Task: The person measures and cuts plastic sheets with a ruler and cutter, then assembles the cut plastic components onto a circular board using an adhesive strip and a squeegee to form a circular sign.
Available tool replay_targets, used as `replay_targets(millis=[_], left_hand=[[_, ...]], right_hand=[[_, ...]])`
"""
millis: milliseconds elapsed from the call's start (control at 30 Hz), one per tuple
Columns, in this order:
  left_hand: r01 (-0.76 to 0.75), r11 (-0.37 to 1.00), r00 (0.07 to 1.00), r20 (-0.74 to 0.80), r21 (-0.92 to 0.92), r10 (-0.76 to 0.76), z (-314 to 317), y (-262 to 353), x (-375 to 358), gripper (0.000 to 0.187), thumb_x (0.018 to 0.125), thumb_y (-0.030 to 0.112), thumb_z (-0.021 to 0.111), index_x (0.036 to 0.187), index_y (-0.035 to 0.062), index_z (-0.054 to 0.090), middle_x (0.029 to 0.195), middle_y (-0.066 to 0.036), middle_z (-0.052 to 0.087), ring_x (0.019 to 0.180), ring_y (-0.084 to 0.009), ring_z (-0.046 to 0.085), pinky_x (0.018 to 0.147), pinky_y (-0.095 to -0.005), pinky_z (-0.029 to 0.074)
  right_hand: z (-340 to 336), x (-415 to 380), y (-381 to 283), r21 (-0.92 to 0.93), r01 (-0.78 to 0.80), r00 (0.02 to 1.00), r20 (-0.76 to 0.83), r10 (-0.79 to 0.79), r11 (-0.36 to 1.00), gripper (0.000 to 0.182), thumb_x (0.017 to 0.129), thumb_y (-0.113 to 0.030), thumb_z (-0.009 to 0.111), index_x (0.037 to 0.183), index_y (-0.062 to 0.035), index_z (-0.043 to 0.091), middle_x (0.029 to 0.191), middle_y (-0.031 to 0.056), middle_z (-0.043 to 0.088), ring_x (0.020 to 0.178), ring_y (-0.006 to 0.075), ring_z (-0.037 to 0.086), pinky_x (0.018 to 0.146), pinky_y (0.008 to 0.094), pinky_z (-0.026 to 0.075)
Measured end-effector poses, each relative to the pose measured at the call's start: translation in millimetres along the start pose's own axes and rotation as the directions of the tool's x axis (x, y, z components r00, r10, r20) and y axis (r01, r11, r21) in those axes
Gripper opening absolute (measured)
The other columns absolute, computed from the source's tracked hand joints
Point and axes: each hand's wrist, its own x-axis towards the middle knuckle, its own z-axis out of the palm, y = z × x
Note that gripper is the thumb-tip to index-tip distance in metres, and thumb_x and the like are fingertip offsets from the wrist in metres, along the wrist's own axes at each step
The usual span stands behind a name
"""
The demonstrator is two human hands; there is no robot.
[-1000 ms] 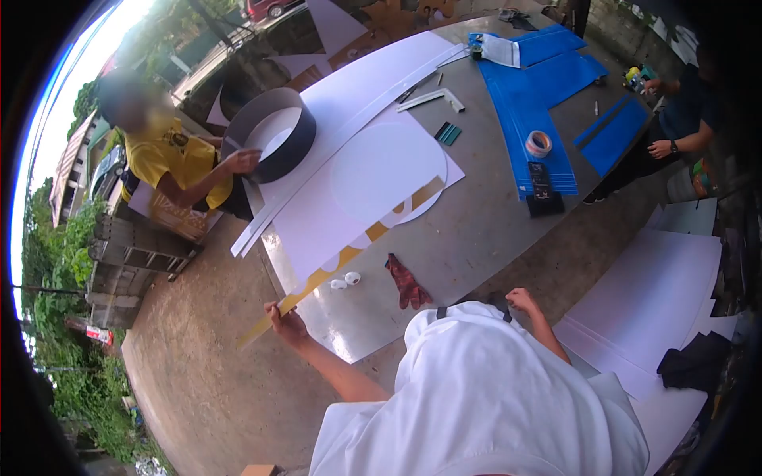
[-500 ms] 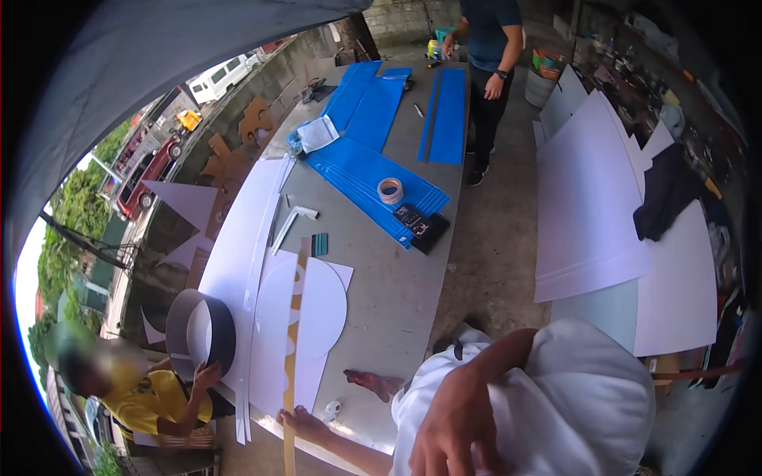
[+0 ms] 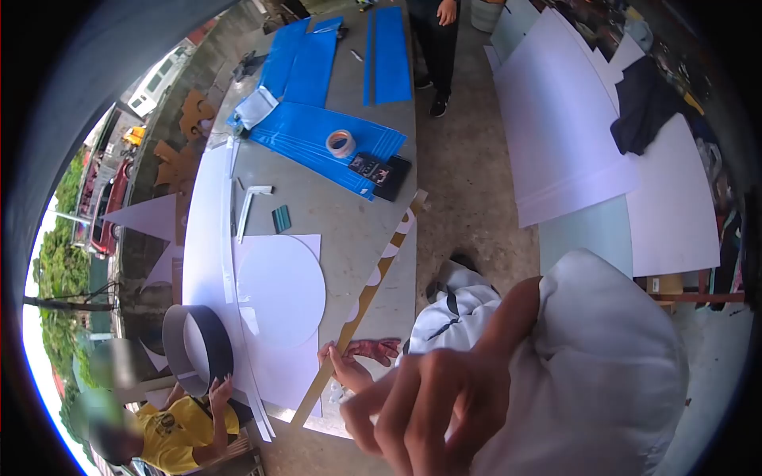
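My left hand (image 3: 347, 368) pinches a long gold strip (image 3: 373, 290) with a wavy pattern near its lower end. The strip slants across the table's right part, its far end by the table edge. Close to the camera, my right hand (image 3: 432, 397) hangs with fingers bent; whether it holds anything is hidden. A white disc (image 3: 282, 289) lies on a white sheet (image 3: 286, 381) left of the strip. Beside my left hand rests a dark red glove (image 3: 375, 349).
A co-worker in a yellow shirt (image 3: 178, 436) holds a dark round band (image 3: 222, 341) at left. Blue panels (image 3: 317, 139), a tape roll (image 3: 340, 143) and a black box (image 3: 390, 178) lie on the grey table (image 3: 357, 230). Another person (image 3: 435, 47) stands beyond. White sheets (image 3: 556, 127) lean right.
The gold strip has swung off the white disc to the right, now slanting, with my left hand. My right hand has come up and left. The camera view has shifted.
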Motion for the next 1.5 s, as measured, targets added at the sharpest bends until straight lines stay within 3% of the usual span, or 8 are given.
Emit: replay_targets(millis=[167,233,367,567,700,900,1100,1500], left_hand=[[0.091,0.992,0.996,0.018,-0.091,-0.090,65,39,-3,0.026,0.092,0.025,0.049,0.103,0.0004,0.049,0.082,-0.015,0.059,0.066,-0.0204,0.059,0.057,-0.0276,0.045],[0.095,0.988,0.995,-0.020,-0.124,-0.099,79,58,-4,0.014,0.093,0.016,0.050,0.097,0.0034,0.050,0.074,-0.011,0.060,0.058,-0.0155,0.059,0.051,-0.0214,0.044],[0.144,0.989,0.989,-0.025,-0.016,-0.144,87,70,-1,0.013,0.092,0.013,0.050,0.099,0.0020,0.051,0.073,-0.015,0.064,0.053,-0.0151,0.058,0.047,-0.0200,0.042],[0.135,0.990,0.990,0.045,0.030,-0.136,83,67,7,0.013,0.092,0.015,0.051,0.098,0.0036,0.051,0.073,-0.012,0.063,0.056,-0.0149,0.061,0.046,-0.0205,0.041],[0.055,0.998,0.991,0.117,0.038,-0.059,97,73,9,0.014,0.092,0.015,0.052,0.097,0.0019,0.052,0.082,-0.010,0.059,0.062,-0.0178,0.062,0.054,-0.0251,0.045],[0.079,0.997,0.990,0.119,0.022,-0.081,91,70,-1,0.014,0.093,0.014,0.053,0.095,0.0014,0.056,0.074,-0.008,0.062,0.066,-0.0156,0.062,0.060,-0.0268,0.047],[0.098,0.995,0.989,0.109,0.021,-0.100,82,72,-5,0.013,0.093,0.015,0.053,0.097,0.0037,0.057,0.073,-0.007,0.063,0.066,-0.0122,0.059,0.059,-0.0246,0.046],[0.021,1.000,0.995,0.099,0.003,-0.021,62,64,-9,0.013,0.094,0.015,0.052,0.097,0.0030,0.056,0.078,-0.004,0.062,0.065,-0.0100,0.062,0.058,-0.0230,0.045]], right_hand=[[3,-10,-8,0.252,-0.066,0.996,-0.043,0.079,0.966,0.026,0.079,-0.031,0.074,0.073,-0.0064,0.072,0.068,0.0028,0.065,0.061,0.0134,0.053,0.064,0.0290,0.038],[-1,-20,-24,0.255,-0.333,0.929,-0.076,0.362,0.908,0.025,0.077,-0.031,0.075,0.073,-0.0065,0.071,0.069,0.0026,0.065,0.062,0.0134,0.053,0.063,0.0286,0.038],[1,-25,-28,0.428,-0.136,0.971,-0.120,0.206,0.894,0.017,0.081,-0.020,0.073,0.070,-0.0070,0.071,0.073,0.0049,0.066,0.065,0.0142,0.054,0.063,0.0288,0.038],[-3,-33,-20,0.289,-0.090,0.989,0.137,0.052,0.953,0.017,0.088,-0.014,0.064,0.095,0.0010,0.068,0.088,0.0094,0.067,0.076,0.0199,0.062,0.065,0.0305,0.045],[25,-51,-26,-0.009,-0.403,0.843,0.387,0.375,0.915,0.032,0.083,-0.042,0.068,0.092,-0.0116,0.070,0.082,0.0071,0.069,0.068,0.0171,0.064,0.062,0.0302,0.049],[16,-27,-14,0.216,-0.465,0.711,0.669,0.217,0.858,0.014,0.090,-0.011,0.060,0.094,0.0004,0.067,0.090,0.0115,0.065,0.078,0.0237,0.062,0.067,0.0338,0.047],[2,-8,15,0.305,-0.664,0.375,0.926,-0.048,0.682,0.008,0.088,-0.007,0.061,0.091,-0.0002,0.064,0.087,0.0136,0.064,0.074,0.0287,0.060,0.064,0.0353,0.048],[43,-4,38,0.400,-0.742,0.280,0.914,-0.293,0.538,0.021,0.090,-0.015,0.061,0.106,-0.0017,0.061,0.095,0.0143,0.063,0.074,0.0278,0.062,0.061,0.0334,0.049]])
